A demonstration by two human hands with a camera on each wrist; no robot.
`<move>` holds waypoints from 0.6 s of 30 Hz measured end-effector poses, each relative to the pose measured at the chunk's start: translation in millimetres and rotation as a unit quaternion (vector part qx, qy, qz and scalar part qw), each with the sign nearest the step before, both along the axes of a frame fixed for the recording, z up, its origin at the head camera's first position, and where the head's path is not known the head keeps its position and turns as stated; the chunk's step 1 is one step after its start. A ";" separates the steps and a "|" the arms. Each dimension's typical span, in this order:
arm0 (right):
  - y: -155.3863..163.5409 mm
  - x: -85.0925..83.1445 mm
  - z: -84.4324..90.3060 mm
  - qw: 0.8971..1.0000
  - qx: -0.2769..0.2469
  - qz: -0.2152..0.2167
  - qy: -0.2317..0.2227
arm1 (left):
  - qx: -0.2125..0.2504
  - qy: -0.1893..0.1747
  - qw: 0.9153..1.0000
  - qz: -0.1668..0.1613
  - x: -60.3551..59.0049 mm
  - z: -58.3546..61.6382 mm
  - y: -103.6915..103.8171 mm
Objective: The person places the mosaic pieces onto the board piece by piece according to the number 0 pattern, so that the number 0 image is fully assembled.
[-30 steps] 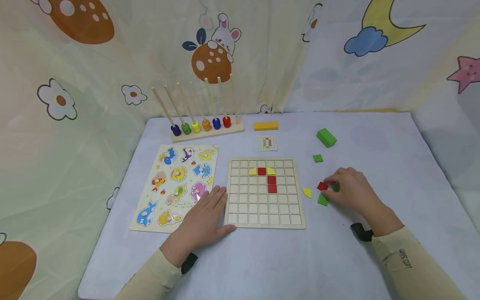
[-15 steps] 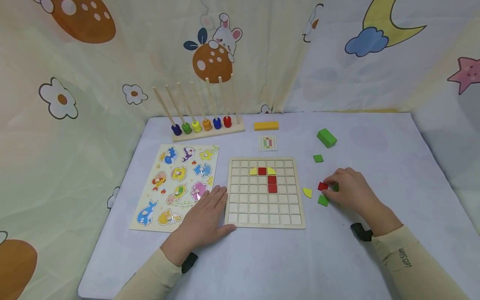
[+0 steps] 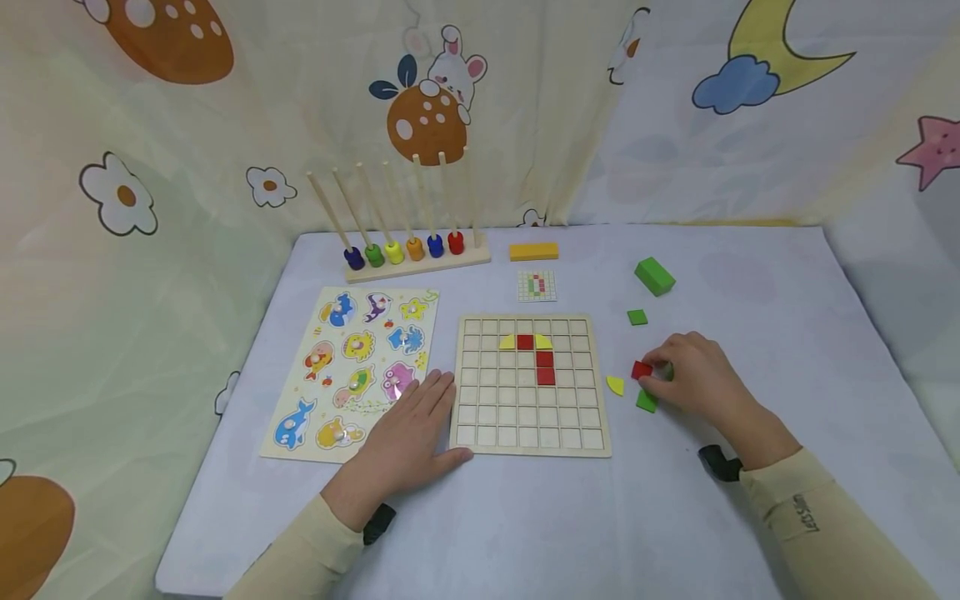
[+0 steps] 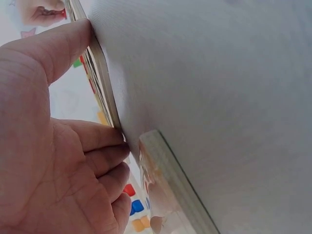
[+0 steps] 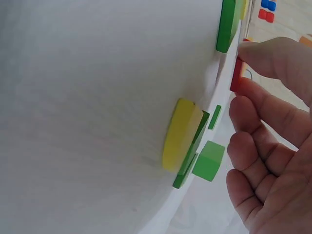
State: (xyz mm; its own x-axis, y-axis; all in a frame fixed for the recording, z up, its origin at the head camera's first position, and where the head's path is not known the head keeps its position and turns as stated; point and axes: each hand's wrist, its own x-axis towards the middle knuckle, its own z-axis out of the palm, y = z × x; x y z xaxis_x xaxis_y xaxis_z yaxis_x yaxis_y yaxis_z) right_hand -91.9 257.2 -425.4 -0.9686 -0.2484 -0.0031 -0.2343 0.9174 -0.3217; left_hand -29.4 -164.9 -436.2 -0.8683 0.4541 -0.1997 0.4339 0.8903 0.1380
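My left hand (image 3: 408, 442) lies flat with straight fingers against the left edge of the wooden grid board (image 3: 497, 416), its thumb at the lower left corner. Three red square tiles (image 3: 545, 359) and two yellow quarter-round tiles (image 3: 507, 342) sit in the board's cells. To the right of the board, my right hand (image 3: 701, 379) pinches a red square tile (image 5: 236, 75) between thumb and index finger. A yellow quarter-round tile (image 3: 615, 385) and a green tile (image 3: 647, 402) lie close by it. The hand partly covers another green tile (image 3: 669, 371).
A small pattern card (image 3: 537, 286) and an orange bar (image 3: 533, 252) are behind the board. Further right are a green block (image 3: 655, 276) and a green tile (image 3: 637, 317). An animal peg puzzle (image 3: 300, 392) lies at left, below a bead rack (image 3: 420, 267) with tall pegs.
The right hand has shifted slightly left and away from me, with the red square tile between its fingertips. The left hand has stayed in place at the board's edge.
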 end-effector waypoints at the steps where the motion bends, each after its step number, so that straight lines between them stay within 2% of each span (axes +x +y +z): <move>1: -1.1 -0.5 1.0 1.000 0.000 -0.002 0.001 | 0.000 0.000 1.000 0.000 -0.2 0.2 0.0; 6: -8.2 -4.0 9.7 1.000 -0.002 -0.001 0.006 | 0.003 -0.002 1.000 -0.001 -0.5 1.5 0.6; 13: -21.7 -9.5 28.4 0.998 -0.022 0.028 0.055 | 0.000 -0.003 1.000 0.000 -0.5 2.4 0.9; 18: -37.5 -11.9 37.2 0.997 -0.032 0.042 0.048 | 0.002 -0.005 1.000 0.000 -0.1 2.0 0.7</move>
